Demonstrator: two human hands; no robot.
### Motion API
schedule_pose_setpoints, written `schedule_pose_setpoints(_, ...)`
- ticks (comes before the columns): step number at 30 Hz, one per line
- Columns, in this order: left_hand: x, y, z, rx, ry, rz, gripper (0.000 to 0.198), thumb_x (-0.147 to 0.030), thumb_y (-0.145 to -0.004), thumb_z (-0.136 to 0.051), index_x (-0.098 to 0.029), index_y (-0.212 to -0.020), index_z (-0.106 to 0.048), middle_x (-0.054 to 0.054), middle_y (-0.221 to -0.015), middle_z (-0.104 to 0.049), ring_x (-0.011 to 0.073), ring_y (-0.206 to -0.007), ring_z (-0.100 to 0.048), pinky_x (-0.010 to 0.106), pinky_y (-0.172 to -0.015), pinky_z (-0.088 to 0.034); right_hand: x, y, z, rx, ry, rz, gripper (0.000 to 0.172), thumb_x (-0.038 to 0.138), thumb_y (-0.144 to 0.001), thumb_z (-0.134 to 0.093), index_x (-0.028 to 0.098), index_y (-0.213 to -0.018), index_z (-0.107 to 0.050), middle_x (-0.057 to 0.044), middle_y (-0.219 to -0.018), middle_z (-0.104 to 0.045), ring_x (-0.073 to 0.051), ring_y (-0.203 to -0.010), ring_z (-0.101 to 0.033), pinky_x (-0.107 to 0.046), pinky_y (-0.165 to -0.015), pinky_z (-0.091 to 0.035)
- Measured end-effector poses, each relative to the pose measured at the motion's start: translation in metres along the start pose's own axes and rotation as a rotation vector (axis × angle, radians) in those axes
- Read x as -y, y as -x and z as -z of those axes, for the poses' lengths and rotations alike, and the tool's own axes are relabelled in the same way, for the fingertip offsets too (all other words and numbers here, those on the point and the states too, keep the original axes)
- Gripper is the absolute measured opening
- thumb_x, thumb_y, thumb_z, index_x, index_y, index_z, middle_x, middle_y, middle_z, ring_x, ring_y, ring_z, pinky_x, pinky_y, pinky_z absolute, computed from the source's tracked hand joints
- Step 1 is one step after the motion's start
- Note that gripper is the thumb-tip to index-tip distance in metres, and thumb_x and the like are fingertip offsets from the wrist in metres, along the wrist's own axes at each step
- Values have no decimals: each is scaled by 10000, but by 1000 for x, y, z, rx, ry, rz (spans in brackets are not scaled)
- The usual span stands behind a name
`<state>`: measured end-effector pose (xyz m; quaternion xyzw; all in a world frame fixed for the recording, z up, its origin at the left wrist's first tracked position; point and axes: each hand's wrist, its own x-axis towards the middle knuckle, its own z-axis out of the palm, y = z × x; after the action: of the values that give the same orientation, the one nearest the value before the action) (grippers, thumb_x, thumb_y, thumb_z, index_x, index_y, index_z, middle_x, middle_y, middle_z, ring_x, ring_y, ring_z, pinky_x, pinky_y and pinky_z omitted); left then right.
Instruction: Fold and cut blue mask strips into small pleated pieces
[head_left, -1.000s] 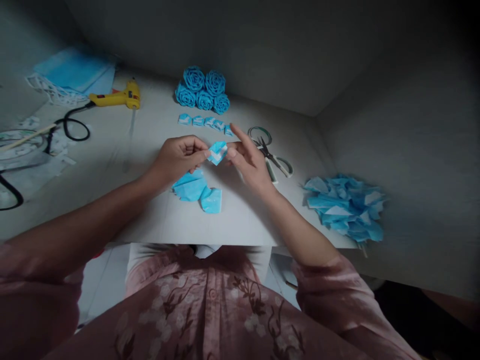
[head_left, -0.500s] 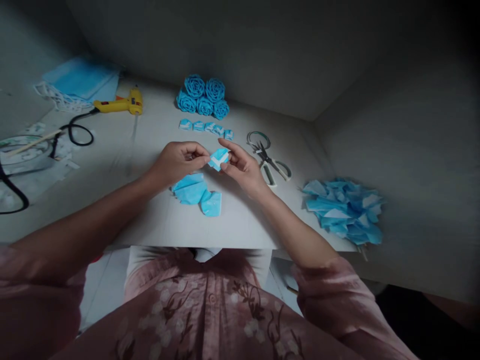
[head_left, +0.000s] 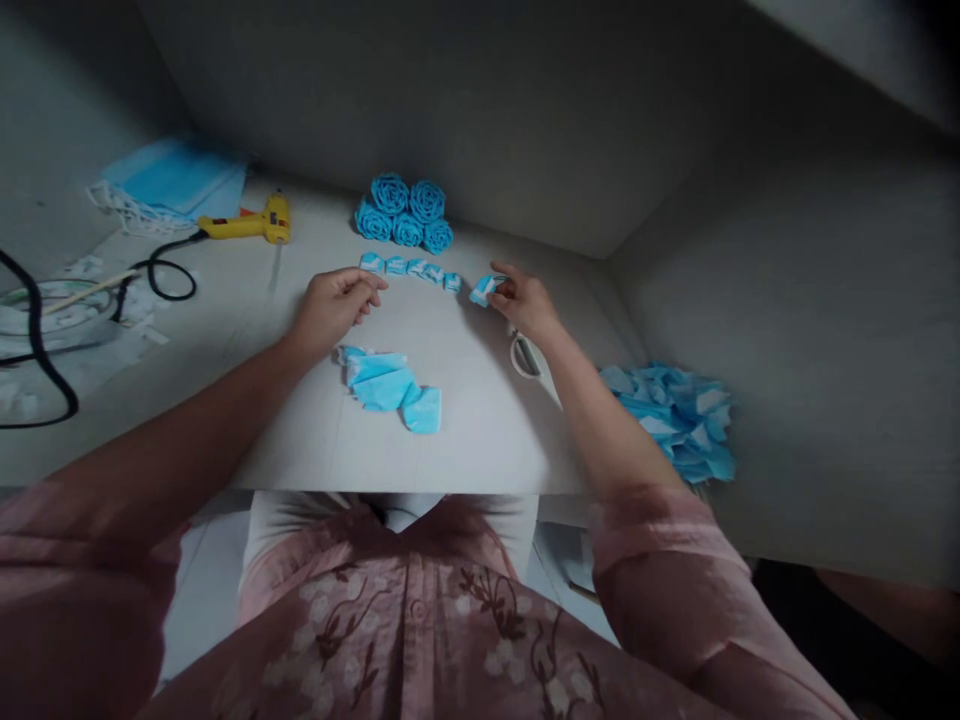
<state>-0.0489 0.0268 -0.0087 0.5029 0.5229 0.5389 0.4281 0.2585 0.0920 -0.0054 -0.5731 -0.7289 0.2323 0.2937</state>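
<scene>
Between the thumb and fingers of my right hand (head_left: 523,302) is a small folded blue-and-white piece (head_left: 482,290), held at the right end of a row of similar folded pieces (head_left: 417,268). My left hand (head_left: 339,308) hovers near the row's left end, its fingers curled together with nothing visible in them. Closer to me, crumpled light-blue sheets (head_left: 382,380) and a small blue piece (head_left: 423,409) lie on the table. Scissors (head_left: 525,357) are partly hidden beneath my right hand and forearm.
Several rolled blue roses (head_left: 407,228) stand at the back. To the left are a yellow glue gun (head_left: 259,220) with a black cord, stacked blue masks (head_left: 176,180) and white scraps. A bunch of blue-and-white leaf-like pieces (head_left: 682,420) sits at the right edge, near the wall.
My right hand has carried the folded piece right and away from me, to the row's end. My left hand has let go of it and moved left. My right arm now covers much of the scissors.
</scene>
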Motion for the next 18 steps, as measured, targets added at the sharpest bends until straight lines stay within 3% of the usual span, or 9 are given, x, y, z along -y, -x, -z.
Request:
schedule_pose_setpoints(5, 9, -5, 2, -37, -3, 9, 170, -104, -802, -591, -162, -792, -750, -17, -666, -642, 75, -553, -504, 169, -477, -370, 20, -17, -8, 53, 268, -102, 673, 85, -894, -611, 94, -1567, -619, -128, -1018, -820, -247, -912, -745, -371, -898, -577)
schedule_pose_setpoints(11, 11, -8, 4, -40, 2, -6, 192, -99, -831, -574, -160, -812, -755, -20, -682, -647, 78, -552, -513, 191, -495, -376, 32, -27, -14, 51, 367, -186, 649, 21, -934, -522, 77, -1573, -619, -190, -1160, -828, -291, -1111, -777, -402, -1014, -576)
schedule_pose_setpoints(16, 11, -9, 3, -35, 5, -1, 209, -70, -837, -572, -169, -794, -751, -23, -670, -645, 82, -546, -511, 209, -494, -371, 51, -10, -7, -7, 525, -130, 558, 75, -1017, -501, 85, -1553, -654, -264, -1294, -791, -369, -1214, -760, -467, -1046, -541)
schedule_pose_setpoints(18, 10, -8, 3, -31, 12, -9, 214, -62, -851, -573, -172, -792, -747, -24, -666, -641, 78, -542, -508, 204, -491, -364, 60, 1, -6, -18, 519, -20, 538, 125, -1043, -494, 131, -1554, -661, -231, -1313, -793, -360, -1197, -760, -457, -1029, -532)
